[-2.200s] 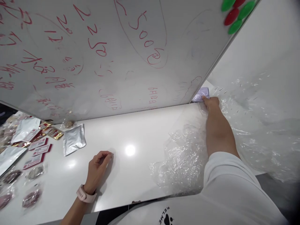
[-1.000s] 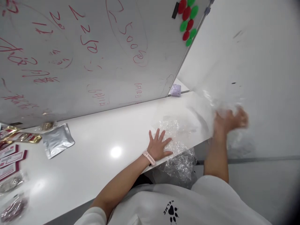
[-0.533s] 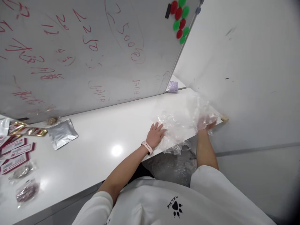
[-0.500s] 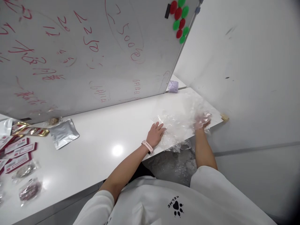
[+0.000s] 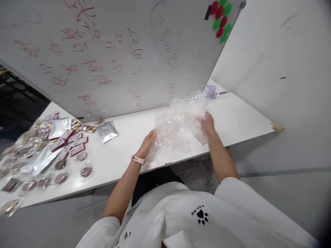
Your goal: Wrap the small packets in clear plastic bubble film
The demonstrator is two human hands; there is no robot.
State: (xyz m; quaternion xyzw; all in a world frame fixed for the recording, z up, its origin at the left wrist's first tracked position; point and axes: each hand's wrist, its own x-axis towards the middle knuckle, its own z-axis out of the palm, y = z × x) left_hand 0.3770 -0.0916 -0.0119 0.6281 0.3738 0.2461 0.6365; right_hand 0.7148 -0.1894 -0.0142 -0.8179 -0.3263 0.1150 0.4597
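Observation:
A crumpled clear plastic bag (image 5: 176,125), blurred in places, lies spread over the white table in front of me. My left hand (image 5: 148,144), with a pink watch band (image 5: 138,159) at the wrist, rests against the bag's left edge, fingers stretched out. On the other side, my right hand (image 5: 208,123) is closed on the bag's right part; its fingertips are partly hidden by the plastic.
Several small packets (image 5: 60,177) in clear wrap cover the table's left end, with red-and-white cards (image 5: 77,148) and a silver pouch (image 5: 107,131). A whiteboard (image 5: 144,82) stands along the back. A purple packet (image 5: 211,91) sits behind the bag; more plastic lies below the table edge.
My right hand has come in from the table's right end, bringing the plastic leftward. My left hand has shifted to the bag's left side. The view has turned left, showing more packets.

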